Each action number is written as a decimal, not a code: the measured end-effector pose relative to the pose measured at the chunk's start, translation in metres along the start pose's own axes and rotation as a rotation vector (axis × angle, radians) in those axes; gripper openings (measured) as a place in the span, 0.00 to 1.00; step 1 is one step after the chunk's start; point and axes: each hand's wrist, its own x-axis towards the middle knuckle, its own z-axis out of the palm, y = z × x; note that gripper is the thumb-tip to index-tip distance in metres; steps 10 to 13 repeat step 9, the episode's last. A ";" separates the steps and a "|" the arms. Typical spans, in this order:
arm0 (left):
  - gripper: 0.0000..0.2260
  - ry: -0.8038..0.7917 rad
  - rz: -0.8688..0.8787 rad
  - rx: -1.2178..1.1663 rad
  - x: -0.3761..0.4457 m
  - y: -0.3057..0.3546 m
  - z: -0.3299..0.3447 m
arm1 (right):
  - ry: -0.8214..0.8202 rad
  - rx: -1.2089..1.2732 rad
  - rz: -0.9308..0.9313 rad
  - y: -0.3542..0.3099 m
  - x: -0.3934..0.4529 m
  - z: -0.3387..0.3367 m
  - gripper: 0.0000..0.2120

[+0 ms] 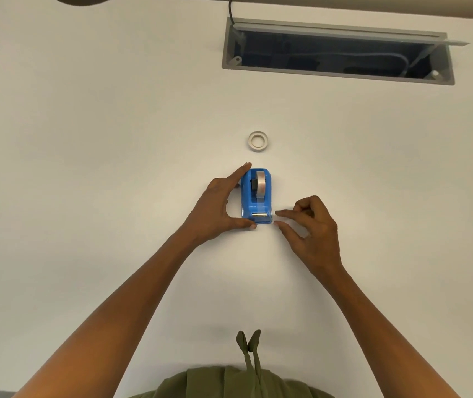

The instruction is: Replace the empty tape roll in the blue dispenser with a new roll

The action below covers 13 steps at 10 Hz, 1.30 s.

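The blue tape dispenser [257, 196] stands on the white table, its cutter end toward me. A roll of tape [260, 183] sits upright in its cradle, and a strip runs down to the metal cutter. My left hand [220, 209] spans the dispenser's left side, index fingertip at its far corner and thumb at its near corner. My right hand [310, 228] hovers just right of the cutter end, thumb and index finger extended and slightly apart, holding nothing I can see. A thin whitish tape ring [258, 141] lies flat on the table a little beyond the dispenser.
An open grey cable hatch [337, 73] is sunk into the white table [114, 139] at the far right, with cables inside. A black cable [231, 10] runs from its left corner to the table's far edge. My green garment hangs at the near edge.
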 end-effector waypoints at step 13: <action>0.43 0.039 0.112 0.558 0.001 0.030 -0.034 | -0.014 0.266 0.170 -0.007 0.010 -0.035 0.21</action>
